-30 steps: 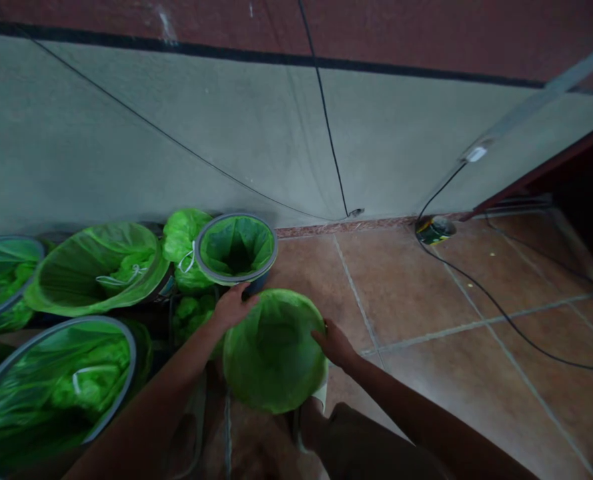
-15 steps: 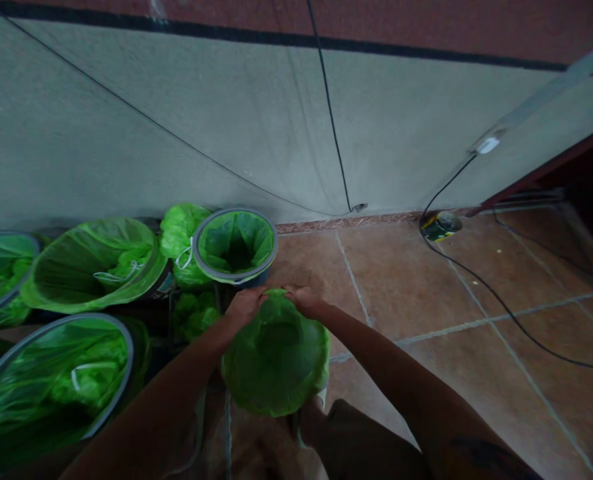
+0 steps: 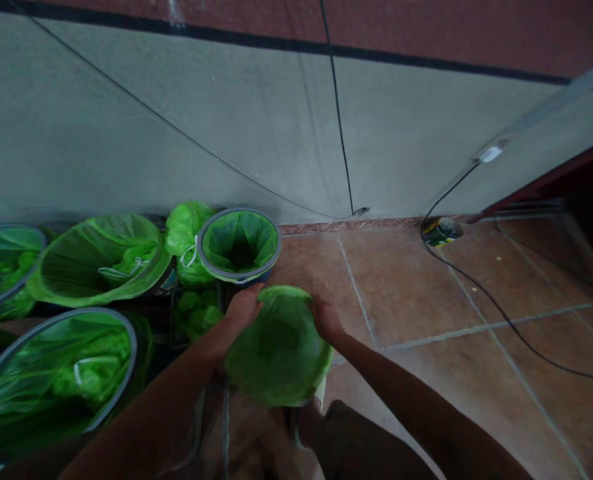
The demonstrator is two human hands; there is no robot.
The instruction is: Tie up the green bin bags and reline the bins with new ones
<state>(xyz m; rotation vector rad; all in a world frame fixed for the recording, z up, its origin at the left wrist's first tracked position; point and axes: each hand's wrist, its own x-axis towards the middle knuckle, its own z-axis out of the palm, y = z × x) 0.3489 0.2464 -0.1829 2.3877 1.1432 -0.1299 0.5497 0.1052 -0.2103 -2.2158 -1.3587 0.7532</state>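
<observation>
Spread apart since a moment ago, left hand (image 3: 244, 310) and right hand (image 3: 328, 321) each hold the far rim (image 3: 287, 291) of a pale round bin lined with translucent green plastic (image 3: 280, 353), near the person's brown-clad leg (image 3: 369, 443), just beside a grey-rimmed, green-lined blue bin (image 3: 239, 245)

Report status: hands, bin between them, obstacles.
Left hand, right hand at near bin's far rim. Green liner inside. Close by: gray-ringed bin, beyond left hand.

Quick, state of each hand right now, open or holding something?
Left hand: closed on the left edge of the green bin liner.
Right hand: closed on the same liner's right edge; how firmly cannot be told.
</observation>
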